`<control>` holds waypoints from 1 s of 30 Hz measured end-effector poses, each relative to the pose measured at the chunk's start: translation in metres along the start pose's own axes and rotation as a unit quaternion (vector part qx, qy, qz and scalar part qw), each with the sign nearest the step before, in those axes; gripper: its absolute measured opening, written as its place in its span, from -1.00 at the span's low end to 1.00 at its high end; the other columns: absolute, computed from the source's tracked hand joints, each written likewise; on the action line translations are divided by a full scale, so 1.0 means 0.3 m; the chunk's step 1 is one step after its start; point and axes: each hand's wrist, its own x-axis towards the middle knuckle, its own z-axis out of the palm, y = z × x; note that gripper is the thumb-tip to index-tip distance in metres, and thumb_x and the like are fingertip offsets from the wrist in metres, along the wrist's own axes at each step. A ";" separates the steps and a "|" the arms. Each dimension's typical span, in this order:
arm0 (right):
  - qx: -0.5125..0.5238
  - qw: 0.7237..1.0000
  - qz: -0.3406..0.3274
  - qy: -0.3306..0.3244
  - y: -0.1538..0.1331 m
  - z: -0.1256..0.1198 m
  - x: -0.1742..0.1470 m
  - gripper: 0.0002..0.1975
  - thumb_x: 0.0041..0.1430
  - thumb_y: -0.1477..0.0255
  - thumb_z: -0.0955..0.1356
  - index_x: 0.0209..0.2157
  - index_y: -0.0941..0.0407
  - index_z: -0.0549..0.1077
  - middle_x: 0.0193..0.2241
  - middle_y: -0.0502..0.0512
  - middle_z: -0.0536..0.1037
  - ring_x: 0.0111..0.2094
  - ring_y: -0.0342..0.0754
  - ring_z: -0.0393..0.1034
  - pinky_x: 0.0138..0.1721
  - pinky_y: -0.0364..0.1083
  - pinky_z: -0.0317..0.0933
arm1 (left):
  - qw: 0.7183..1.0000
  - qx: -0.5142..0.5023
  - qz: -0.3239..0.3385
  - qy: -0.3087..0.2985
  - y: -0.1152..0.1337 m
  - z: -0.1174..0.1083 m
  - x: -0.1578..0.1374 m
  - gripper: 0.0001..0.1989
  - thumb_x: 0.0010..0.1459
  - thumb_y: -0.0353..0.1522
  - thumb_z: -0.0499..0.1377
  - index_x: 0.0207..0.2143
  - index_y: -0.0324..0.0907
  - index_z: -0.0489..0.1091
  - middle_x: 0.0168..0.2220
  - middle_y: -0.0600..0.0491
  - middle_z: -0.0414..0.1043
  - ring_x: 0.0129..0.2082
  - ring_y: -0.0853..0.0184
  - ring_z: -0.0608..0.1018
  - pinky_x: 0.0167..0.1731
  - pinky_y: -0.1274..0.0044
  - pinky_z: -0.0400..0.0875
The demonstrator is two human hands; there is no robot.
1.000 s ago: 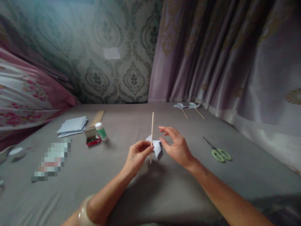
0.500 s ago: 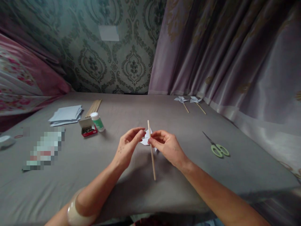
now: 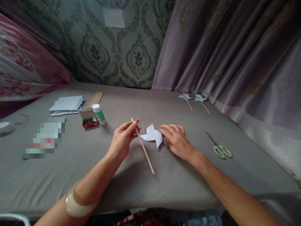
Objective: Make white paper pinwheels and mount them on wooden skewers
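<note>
Between thumb and fingers, my left hand (image 3: 124, 136) pinches a thin wooden stick (image 3: 146, 154) near its upper end; the stick slants down to the right. A white paper pinwheel (image 3: 154, 135) with folded blades lies on the grey cloth between my hands, apart from the stick's upper end. My right hand (image 3: 177, 139) has its fingers stretched out, the tips at the pinwheel's right side. Whether those fingertips press on the paper or only hover beside it, I cannot tell.
Green-handled scissors (image 3: 219, 149) lie right. Two pinwheels on sticks (image 3: 188, 98) rest at the back right. Left are a white-capped bottle (image 3: 99, 114), a red box of small pins (image 3: 90, 121), a paper stack (image 3: 67, 105), wooden sticks (image 3: 95, 99) and a blurred packet (image 3: 45, 138).
The stick has passed from my right hand to my left and now tilts more. My right hand has opened and moved right beside the pinwheel, which now shows fully. The view has shifted slightly.
</note>
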 end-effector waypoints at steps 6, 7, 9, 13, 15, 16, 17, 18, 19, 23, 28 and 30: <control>-0.018 0.996 -0.084 -0.040 -0.002 0.064 0.045 -0.51 0.12 0.70 0.23 0.07 0.07 0.37 0.06 0.15 0.45 0.05 0.08 0.23 0.06 0.10 0.00 | 1.000 -0.014 0.002 -0.017 -0.004 -0.001 -0.007 -0.53 -0.18 -0.15 0.40 -0.23 -0.20 0.48 -0.55 0.12 0.42 -0.55 0.48 0.45 -0.46 0.60 0.34; -0.002 0.996 -0.085 -0.036 0.001 0.071 0.057 -0.53 0.11 0.69 0.24 0.04 0.08 0.39 0.03 0.16 0.47 0.04 0.07 0.25 0.05 0.10 0.01 | 1.000 -0.016 0.004 -0.020 -0.003 0.000 -0.009 -0.53 -0.17 -0.14 0.39 -0.22 -0.19 0.48 -0.56 0.13 0.41 -0.56 0.48 0.44 -0.46 0.60 0.34; 0.040 0.996 -0.072 -0.021 0.011 0.082 0.081 -0.61 0.12 0.67 0.25 -0.05 0.09 0.45 -0.06 0.16 0.54 -0.02 0.06 0.32 0.04 0.10 0.02 | 0.999 -0.023 0.007 -0.026 -0.001 0.002 -0.013 -0.54 -0.15 -0.14 0.38 -0.20 -0.18 0.48 -0.56 0.15 0.39 -0.56 0.49 0.43 -0.47 0.60 0.34; 0.166 0.986 -0.005 0.031 0.036 0.087 0.136 -0.82 0.19 0.52 0.29 -0.27 0.08 0.53 -0.26 0.10 0.61 -0.18 0.00 0.43 0.00 0.10 0.08 | 0.998 -0.045 0.017 -0.044 0.006 0.008 -0.021 -0.54 -0.11 -0.15 0.37 -0.16 -0.17 0.48 -0.55 0.15 0.37 -0.56 0.49 0.41 -0.49 0.59 0.32; 0.268 0.958 0.069 0.068 0.044 0.076 0.169 -0.87 0.17 0.38 0.34 -0.31 0.08 0.55 -0.31 0.08 0.62 -0.25 -0.01 0.46 -0.07 0.07 0.17 | 0.997 -0.055 0.025 -0.052 0.010 0.010 -0.023 -0.54 -0.10 -0.16 0.36 -0.15 -0.18 0.48 -0.55 0.15 0.36 -0.57 0.50 0.40 -0.51 0.60 0.30; 0.328 0.933 0.116 0.090 0.046 0.067 0.187 -0.84 0.14 0.31 0.37 -0.31 0.08 0.55 -0.33 0.07 0.62 -0.29 -0.01 0.47 -0.12 0.04 0.23 | 0.996 -0.060 0.030 -0.055 0.011 0.011 -0.025 -0.55 -0.09 -0.16 0.36 -0.15 -0.19 0.48 -0.55 0.14 0.36 -0.57 0.50 0.39 -0.52 0.61 0.28; 0.389 0.900 0.161 0.114 0.044 0.056 0.205 -0.79 0.08 0.25 0.40 -0.30 0.08 0.56 -0.34 0.07 0.62 -0.31 -0.01 0.48 -0.18 0.02 0.27 | 0.996 -0.065 0.035 -0.059 0.012 0.012 -0.027 -0.55 -0.07 -0.16 0.35 -0.15 -0.19 0.48 -0.54 0.14 0.36 -0.57 0.51 0.37 -0.53 0.61 0.26; 0.448 0.860 0.199 0.138 0.040 0.044 0.224 -0.73 0.02 0.21 0.44 -0.29 0.08 0.56 -0.34 0.06 0.63 -0.32 -0.01 0.48 -0.21 0.00 0.30 | 0.995 -0.070 0.040 -0.064 0.013 0.013 -0.030 -0.56 -0.06 -0.17 0.34 -0.14 -0.20 0.49 -0.54 0.14 0.35 -0.57 0.52 0.36 -0.54 0.62 0.24; 0.503 0.820 0.225 0.154 0.032 0.030 0.241 -0.68 -0.06 0.19 0.47 -0.29 0.08 0.56 -0.34 0.04 0.63 -0.32 -0.01 0.48 -0.22 0.00 0.32 | 0.994 -0.076 0.043 -0.070 0.014 0.014 -0.033 -0.57 -0.04 -0.17 0.33 -0.13 -0.19 0.49 -0.53 0.13 0.34 -0.57 0.52 0.35 -0.54 0.62 0.22; 0.648 0.717 0.227 0.116 -0.029 -0.022 0.288 -0.64 -0.27 0.21 0.55 -0.37 0.05 0.55 -0.37 0.00 0.62 -0.26 -0.01 0.48 -0.11 0.01 0.33 | 0.989 -0.096 0.050 -0.101 0.017 0.013 -0.049 -0.61 0.02 -0.25 0.30 -0.08 -0.18 0.49 -0.45 0.10 0.37 -0.50 0.50 0.36 -0.47 0.61 0.25; 0.758 0.633 0.158 -0.023 -0.089 -0.027 0.292 -0.74 -0.21 0.20 0.54 -0.52 0.03 0.50 -0.49 -0.05 0.50 -0.43 -0.11 0.36 -0.29 -0.05 0.33 | 0.989 -0.044 0.080 -0.113 0.016 0.010 -0.060 -0.63 0.03 -0.28 0.31 -0.07 -0.15 0.50 -0.40 0.06 0.49 -0.41 0.44 0.45 -0.31 0.58 0.34; 0.796 0.594 0.116 -0.034 -0.093 -0.009 0.291 -0.73 -0.20 0.20 0.54 -0.58 0.02 0.46 -0.53 -0.09 0.43 -0.48 -0.16 0.28 -0.34 -0.10 0.30 | 0.988 -0.026 0.097 -0.115 0.019 0.013 -0.065 -0.66 0.01 -0.29 0.33 -0.12 -0.16 0.52 -0.35 0.04 0.54 -0.37 0.42 0.49 -0.25 0.55 0.37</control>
